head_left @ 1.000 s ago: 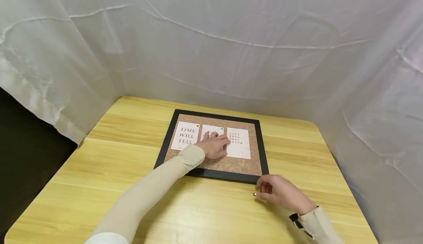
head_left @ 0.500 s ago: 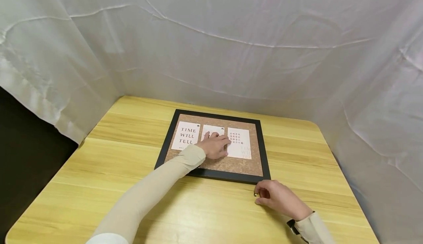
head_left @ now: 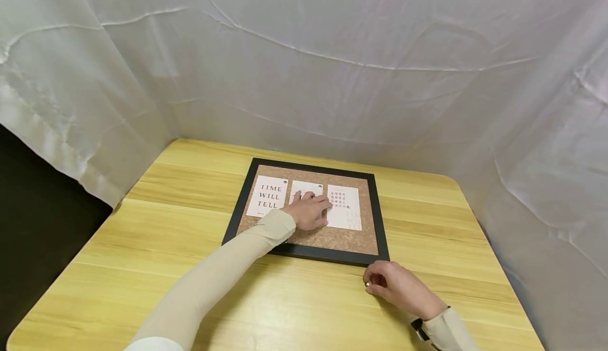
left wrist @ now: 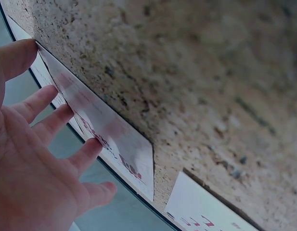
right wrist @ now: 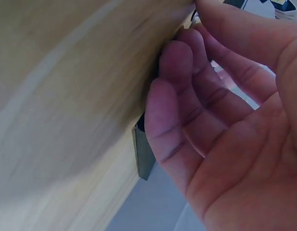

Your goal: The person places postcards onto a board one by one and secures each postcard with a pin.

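A cork board in a black frame (head_left: 332, 255) lies flat, bearing three white printed cards. The left card (head_left: 268, 195) and middle card (head_left: 306, 185) each have a small round tack head at the top right corner; none shows on the right card (head_left: 344, 216). My left hand (head_left: 307, 212) rests spread over the middle card, its fingertips reaching the right card's edge. In the left wrist view, the fingers (left wrist: 85, 151) touch a card. My right hand (head_left: 401, 287), by the frame's near right corner, pinches a tiny shiny thumbtack (head_left: 367, 284) between thumb and forefinger, low over the table.
The board sits on a yellow wood-grain table (head_left: 180, 224). White cloth (head_left: 332, 76) hangs behind the table and along both sides. A dark area (head_left: 43, 235) lies past the left table edge. A dark watch (head_left: 420, 330) is on the right wrist.
My right hand has drawn slightly nearer, away from the frame corner, and its forefinger has come round the thumbtack against the thumb. The left hand and cards have hardly moved.
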`<state>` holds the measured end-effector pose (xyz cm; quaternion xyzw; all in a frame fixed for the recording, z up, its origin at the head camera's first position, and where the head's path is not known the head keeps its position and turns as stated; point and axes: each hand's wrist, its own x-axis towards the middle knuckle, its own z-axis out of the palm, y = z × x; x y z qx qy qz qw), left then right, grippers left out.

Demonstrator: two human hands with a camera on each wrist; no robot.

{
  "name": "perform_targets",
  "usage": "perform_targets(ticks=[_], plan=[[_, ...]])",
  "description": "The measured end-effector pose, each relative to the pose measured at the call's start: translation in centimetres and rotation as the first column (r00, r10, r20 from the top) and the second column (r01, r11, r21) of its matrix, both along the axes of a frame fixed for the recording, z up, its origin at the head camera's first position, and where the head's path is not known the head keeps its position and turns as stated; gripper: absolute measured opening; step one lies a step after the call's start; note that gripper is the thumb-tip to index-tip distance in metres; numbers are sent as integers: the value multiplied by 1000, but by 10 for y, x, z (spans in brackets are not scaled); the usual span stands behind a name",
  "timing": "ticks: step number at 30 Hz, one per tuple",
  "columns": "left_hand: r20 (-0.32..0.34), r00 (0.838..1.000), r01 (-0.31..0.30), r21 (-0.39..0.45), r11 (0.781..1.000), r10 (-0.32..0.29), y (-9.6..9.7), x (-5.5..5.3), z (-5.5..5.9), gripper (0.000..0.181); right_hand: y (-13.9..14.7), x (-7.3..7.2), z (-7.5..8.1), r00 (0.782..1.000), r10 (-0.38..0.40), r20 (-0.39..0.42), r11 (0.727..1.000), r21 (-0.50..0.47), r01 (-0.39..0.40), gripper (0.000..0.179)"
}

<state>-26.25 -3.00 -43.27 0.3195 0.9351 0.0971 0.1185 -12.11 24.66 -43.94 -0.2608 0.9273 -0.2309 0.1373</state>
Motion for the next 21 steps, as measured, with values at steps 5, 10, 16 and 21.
perform_targets(ticks=[5, 10, 16, 21], plan=[[-9, 1000, -6, 0, 1000, 6, -1, 0, 0, 56, 0, -1, 0, 1000, 8, -4, 1000, -5, -8, 10], [-16, 1000, -9, 3, 1000, 9, -1, 1, 0, 56, -1, -1, -1, 1000, 10, 5, 1000, -8, -10, 12], [-15, 1000, -13, 1, 1000, 13, 0, 1, -1, 57, -2, 1, 1, 1000, -4, 25, 1000, -20, 5, 14], [-8, 1000, -12, -4, 1000, 12, 0, 1, -1, 57, -2, 3, 3, 1000, -2, -5, 1000, -18, 2, 14]])
